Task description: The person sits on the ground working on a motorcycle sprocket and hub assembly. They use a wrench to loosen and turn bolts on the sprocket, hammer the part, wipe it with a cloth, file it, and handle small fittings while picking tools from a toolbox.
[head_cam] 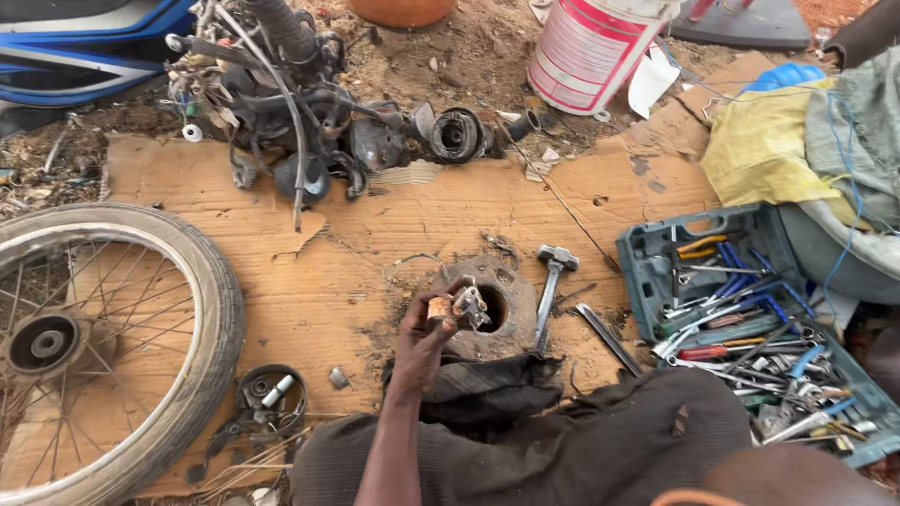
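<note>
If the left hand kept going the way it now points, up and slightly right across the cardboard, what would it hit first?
Probably the round metal engine cover right behind the small part that the left hand holds; the hammer lies further right. Depth is unclear.

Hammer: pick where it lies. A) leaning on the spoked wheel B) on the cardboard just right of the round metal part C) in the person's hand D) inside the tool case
B: the hammer lies flat on the cardboard, beside the round metal part, apart from the tool case.
</note>
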The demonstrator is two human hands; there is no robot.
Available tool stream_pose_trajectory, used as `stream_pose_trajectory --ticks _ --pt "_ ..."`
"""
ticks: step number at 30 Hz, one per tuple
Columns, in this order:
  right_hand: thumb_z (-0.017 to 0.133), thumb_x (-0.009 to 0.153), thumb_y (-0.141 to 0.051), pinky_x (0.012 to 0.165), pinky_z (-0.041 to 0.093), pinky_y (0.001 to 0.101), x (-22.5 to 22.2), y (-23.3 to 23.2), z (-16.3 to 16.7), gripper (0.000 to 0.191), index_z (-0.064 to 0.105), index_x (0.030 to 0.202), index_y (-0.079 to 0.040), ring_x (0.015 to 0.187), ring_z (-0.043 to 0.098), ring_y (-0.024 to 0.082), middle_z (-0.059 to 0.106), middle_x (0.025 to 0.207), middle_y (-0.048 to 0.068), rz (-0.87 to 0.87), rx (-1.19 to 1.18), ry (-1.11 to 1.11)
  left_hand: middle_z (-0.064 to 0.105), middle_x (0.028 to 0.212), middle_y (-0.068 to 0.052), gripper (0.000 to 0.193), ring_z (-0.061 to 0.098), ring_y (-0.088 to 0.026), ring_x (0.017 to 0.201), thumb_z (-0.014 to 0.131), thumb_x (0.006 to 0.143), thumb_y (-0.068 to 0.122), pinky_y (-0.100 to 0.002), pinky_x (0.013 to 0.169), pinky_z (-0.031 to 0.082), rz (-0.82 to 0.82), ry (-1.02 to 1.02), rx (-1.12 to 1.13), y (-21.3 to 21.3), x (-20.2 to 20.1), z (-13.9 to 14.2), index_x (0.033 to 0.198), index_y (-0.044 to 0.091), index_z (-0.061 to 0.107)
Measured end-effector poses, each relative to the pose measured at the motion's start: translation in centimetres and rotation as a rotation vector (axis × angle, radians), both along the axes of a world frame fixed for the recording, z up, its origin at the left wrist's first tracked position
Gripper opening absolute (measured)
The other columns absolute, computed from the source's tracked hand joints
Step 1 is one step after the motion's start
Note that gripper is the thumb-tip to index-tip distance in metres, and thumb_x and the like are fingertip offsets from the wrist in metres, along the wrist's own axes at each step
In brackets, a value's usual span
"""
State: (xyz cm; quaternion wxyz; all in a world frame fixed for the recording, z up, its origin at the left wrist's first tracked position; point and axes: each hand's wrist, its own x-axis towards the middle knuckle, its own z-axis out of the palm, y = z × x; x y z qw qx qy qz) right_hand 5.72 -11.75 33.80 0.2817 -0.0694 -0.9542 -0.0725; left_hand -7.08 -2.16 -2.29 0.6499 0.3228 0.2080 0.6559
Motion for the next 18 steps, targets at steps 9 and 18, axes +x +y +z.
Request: stream_pose_trajectory --ticks 9,18 --pt "0.069 0.091 -0.035 0.099 0.052 0.0397 6.0 8.6 -18.1 0.054 0.061 0.142 -0.018 0.122 0.065 0.025 0.068 0.136 0.008 -0.728 -1.180 0.102 0.075 0.115 -0.007 0.055 0.070 -0.016 0.101 0.073 0.092 0.037 -0.034 0.084 0.063 -0.054 0.357 0.028 -1.0 2.3 2.7 0.138 0.007 0.065" --pt "0.068 0.097 -0.029 0.072 0.055 0.0293 9.8 7.3 -26.7 0.036 0.068 0.121 -0.002 0.083 0.063 0.010 0.068 0.097 0.002 -0.752 -1.661 1.035 0.074 0.104 -0.006 0.033 0.073 -0.019 0.083 0.076 0.092 0.020 -0.035 0.070 0.061 0.046 0.832 0.010 -2.1 0.4 7.1 0.123 0.010 0.072"
